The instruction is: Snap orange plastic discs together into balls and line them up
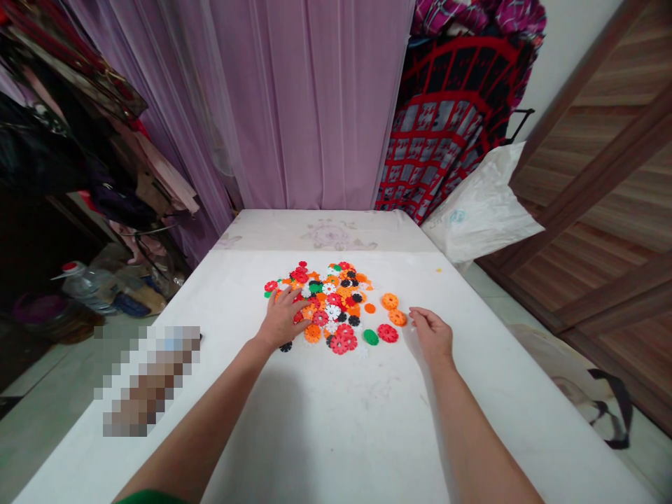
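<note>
A loose heap of flower-shaped plastic discs (pixel 332 311) in red, orange, white, black and green lies on the white-covered table. Spread over the heap's left side, my left hand (pixel 283 318) rests on the discs with its fingers apart. My right hand (pixel 431 334) is to the right of the heap, fingers curled and thumb close to the index finger. Whether anything small is pinched there is hidden. Close to its fingertips lie two orange discs (pixel 393 309), touching each other. A red disc (pixel 388 333) and a green disc (pixel 370 337) lie nearer to me.
The white table cover (pixel 341 427) reaches back to a floral strip (pixel 330 231) before a purple curtain (pixel 315 105). A pixelated patch (pixel 152 385) hides something on the table's left. A white bag (pixel 483 210) stands off the back right corner; bottles (pixel 87 283) are on the left floor.
</note>
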The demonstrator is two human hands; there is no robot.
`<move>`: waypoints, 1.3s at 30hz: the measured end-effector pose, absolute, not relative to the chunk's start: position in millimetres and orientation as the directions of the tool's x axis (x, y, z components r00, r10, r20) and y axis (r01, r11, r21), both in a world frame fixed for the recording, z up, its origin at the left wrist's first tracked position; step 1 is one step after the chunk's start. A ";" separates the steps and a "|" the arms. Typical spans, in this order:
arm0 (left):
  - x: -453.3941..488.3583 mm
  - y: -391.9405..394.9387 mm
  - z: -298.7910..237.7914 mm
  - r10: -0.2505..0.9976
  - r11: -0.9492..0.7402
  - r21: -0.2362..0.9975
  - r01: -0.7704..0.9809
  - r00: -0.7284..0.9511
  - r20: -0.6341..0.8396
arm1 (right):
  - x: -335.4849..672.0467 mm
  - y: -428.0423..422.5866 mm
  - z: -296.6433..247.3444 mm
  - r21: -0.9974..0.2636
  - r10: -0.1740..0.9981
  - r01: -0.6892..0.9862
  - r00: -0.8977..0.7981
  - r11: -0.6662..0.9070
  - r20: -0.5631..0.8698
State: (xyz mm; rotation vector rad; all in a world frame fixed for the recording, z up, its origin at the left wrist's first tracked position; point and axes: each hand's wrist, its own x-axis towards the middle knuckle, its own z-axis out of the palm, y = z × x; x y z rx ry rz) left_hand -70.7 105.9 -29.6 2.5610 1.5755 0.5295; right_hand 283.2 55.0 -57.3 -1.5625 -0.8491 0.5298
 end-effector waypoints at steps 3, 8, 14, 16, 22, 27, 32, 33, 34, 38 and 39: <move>-72.4 110.1 -25.6 0.897 -0.438 0.295 0.849 0.390 0.210 | 283.3 55.1 -57.3 -0.977 0.766 0.214 0.629 0.000 0.138; -80.6 116.2 -19.2 0.922 -0.381 0.405 0.831 0.307 0.236 | 283.0 55.3 -57.8 -0.977 0.767 0.213 0.624 0.013 0.146; -50.7 117.2 -7.4 0.928 -0.368 0.483 0.795 0.277 0.250 | 281.4 56.1 -59.0 -0.980 0.762 0.199 0.631 0.021 0.144; -27.6 117.3 -3.8 0.913 -0.407 0.500 0.765 0.315 0.260 | 281.5 56.3 -59.7 -0.984 0.761 0.175 0.635 0.026 0.134; 43.8 124.9 -0.9 0.864 -0.499 0.512 0.699 0.447 0.232 | 283.4 56.9 -61.5 -0.992 0.750 0.124 0.653 0.027 0.102; 88.5 141.0 -6.8 0.833 -0.545 0.508 0.667 0.502 0.233 | 282.7 56.8 -58.4 -0.997 0.739 0.071 0.670 0.038 0.076; 118.0 153.1 -11.1 0.806 -0.577 0.489 0.654 0.550 0.216 | 281.5 56.4 -53.9 -0.996 0.745 0.063 0.662 0.056 0.084; 121.9 154.1 -11.2 0.803 -0.582 0.483 0.654 0.557 0.212 | 281.2 56.4 -53.4 -0.997 0.747 0.059 0.660 0.053 0.079; 125.2 154.7 -11.1 0.800 -0.585 0.477 0.655 0.563 0.208 | 281.0 56.5 -53.0 -0.997 0.749 0.056 0.658 0.051 0.075; 132.7 155.4 -10.9 0.789 -0.598 0.457 0.659 0.584 0.192 | 281.1 56.9 -53.1 -0.996 0.754 0.070 0.651 0.056 0.088; 133.4 155.5 -11.1 0.786 -0.601 0.454 0.658 0.589 0.187 | 281.2 56.9 -53.3 -0.995 0.755 0.076 0.649 0.060 0.096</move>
